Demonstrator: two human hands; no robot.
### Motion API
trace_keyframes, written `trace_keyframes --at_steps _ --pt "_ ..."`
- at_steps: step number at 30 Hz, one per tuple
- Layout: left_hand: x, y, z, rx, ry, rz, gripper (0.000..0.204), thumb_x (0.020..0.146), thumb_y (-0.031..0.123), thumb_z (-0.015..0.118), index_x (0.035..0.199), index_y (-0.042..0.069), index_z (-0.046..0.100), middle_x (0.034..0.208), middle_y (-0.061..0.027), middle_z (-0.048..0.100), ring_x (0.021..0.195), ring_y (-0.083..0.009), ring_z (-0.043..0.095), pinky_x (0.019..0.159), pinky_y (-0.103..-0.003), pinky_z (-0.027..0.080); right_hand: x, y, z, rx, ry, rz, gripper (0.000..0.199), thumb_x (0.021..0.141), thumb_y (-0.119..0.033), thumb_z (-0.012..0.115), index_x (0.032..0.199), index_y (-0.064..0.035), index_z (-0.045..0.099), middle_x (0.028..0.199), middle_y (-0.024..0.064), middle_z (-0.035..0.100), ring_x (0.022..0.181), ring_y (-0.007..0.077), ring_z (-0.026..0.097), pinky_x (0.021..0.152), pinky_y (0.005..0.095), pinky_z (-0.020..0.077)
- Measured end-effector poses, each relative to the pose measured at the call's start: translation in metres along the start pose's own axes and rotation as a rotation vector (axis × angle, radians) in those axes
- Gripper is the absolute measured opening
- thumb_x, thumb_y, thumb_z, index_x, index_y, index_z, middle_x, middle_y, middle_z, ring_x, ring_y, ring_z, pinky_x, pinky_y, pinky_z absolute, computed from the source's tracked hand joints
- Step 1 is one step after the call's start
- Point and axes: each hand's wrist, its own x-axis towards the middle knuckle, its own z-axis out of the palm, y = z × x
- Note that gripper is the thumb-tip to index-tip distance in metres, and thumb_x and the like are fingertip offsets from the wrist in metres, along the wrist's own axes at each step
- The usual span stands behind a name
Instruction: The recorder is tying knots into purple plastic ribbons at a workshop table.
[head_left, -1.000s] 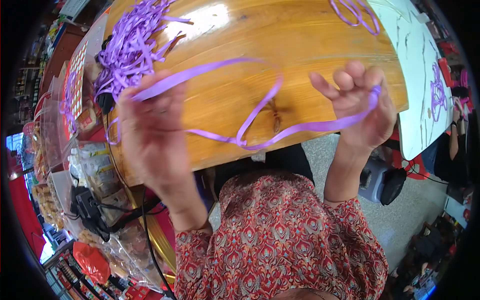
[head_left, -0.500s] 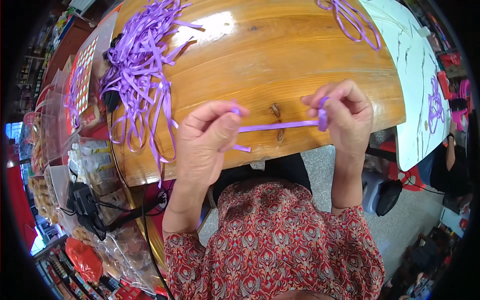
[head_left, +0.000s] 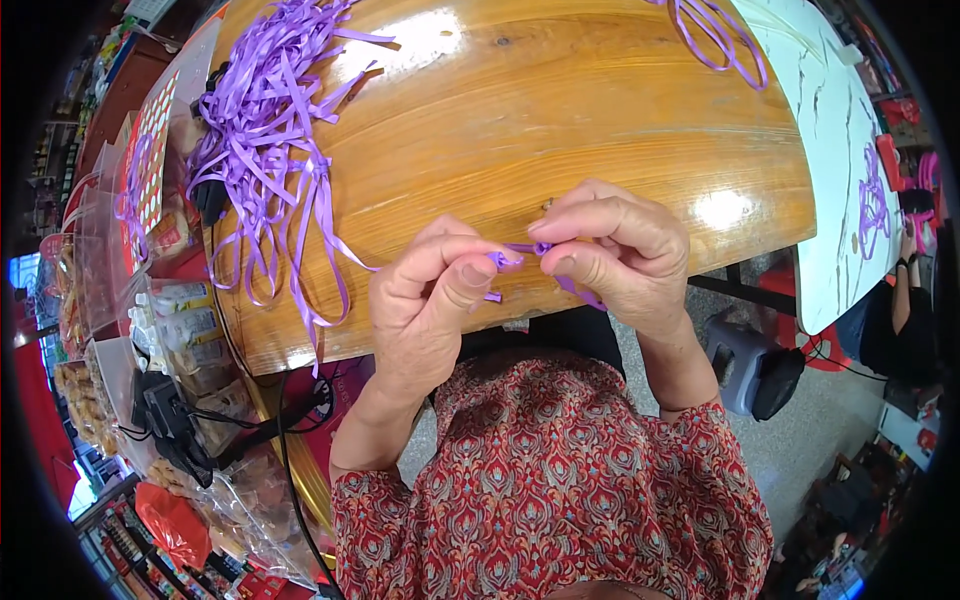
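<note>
Above the near edge of the wooden table (head_left: 560, 130), my left hand (head_left: 428, 300) and my right hand (head_left: 625, 255) almost meet. Each pinches part of a narrow purple ribbon (head_left: 508, 261) between thumb and forefinger. Small folds of it show at the fingertips, and a short piece hangs under my right hand; whether these are a loop or a knot I cannot make out. To the left of my hands lies a large tangled heap of purple ribbons (head_left: 265, 110), with long strands trailing toward the table's near edge.
More ribbon loops (head_left: 715, 45) lie at the far right of the table. A white marbled table (head_left: 830, 180) adjoins it, bearing another purple bundle (head_left: 872, 205). Bagged goods (head_left: 195, 330) and a black cable (head_left: 290, 470) are on the left. Another person's arm (head_left: 903, 300) shows at the far right.
My right hand has moved left and my left hand slightly right, so they are close together. The ribbon stretched between them is now slack and bunched at the fingertips.
</note>
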Motion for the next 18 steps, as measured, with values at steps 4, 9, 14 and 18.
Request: trace_keyframes --at_steps 4,9,14,18 --pt "-0.004 -0.004 0.005 0.021 0.042 0.048 0.014 0.088 0.012 0.062 0.089 -0.001 0.064 0.079 -0.0032 0.055 0.071 -0.01 0.05 0.063 -0.022 0.04 0.001 0.004 0.002 -0.113 -0.052 -0.123 0.02 0.073 0.001 0.072 0.092 0.0009 0.068 0.085 0.011 0.062 0.063 0.0101 0.054 0.049 0.0203 0.0389" --pt "-0.007 -0.009 0.0 0.222 0.044 0.126 0.012 0.089 0.01 0.06 0.091 -0.002 0.061 0.08 -0.0044 0.054 0.072 -0.0112 0.049 0.063 -0.023 0.041 -0.003 0.001 0.006 -0.225 -0.022 -0.195 0.024 0.07 0.001 0.072 0.095 0.0005 0.069 0.085 0.0101 0.063 0.075 0.0161 0.058 0.062 0.0235 0.0439" --pt "-0.007 -0.01 0.002 0.248 0.051 0.144 0.01 0.088 0.007 0.06 0.094 -0.001 0.061 0.08 -0.0037 0.053 0.072 -0.0111 0.048 0.061 -0.022 0.038 -0.005 -0.001 0.005 -0.221 0.034 -0.111 0.022 0.07 0.002 0.073 0.091 0.0011 0.068 0.085 0.0114 0.064 0.075 0.017 0.06 0.062 0.0239 0.0448" --pt "-0.007 -0.007 -0.001 0.41 0.016 0.211 0.01 0.085 0.004 0.062 0.095 0.0 0.063 0.08 -0.0033 0.054 0.071 -0.0112 0.048 0.06 -0.022 0.037 -0.007 0.005 0.002 -0.239 0.028 -0.167 0.02 0.068 0.004 0.074 0.087 0.0006 0.067 0.085 0.0122 0.064 0.075 0.0174 0.061 0.06 0.0236 0.0452"
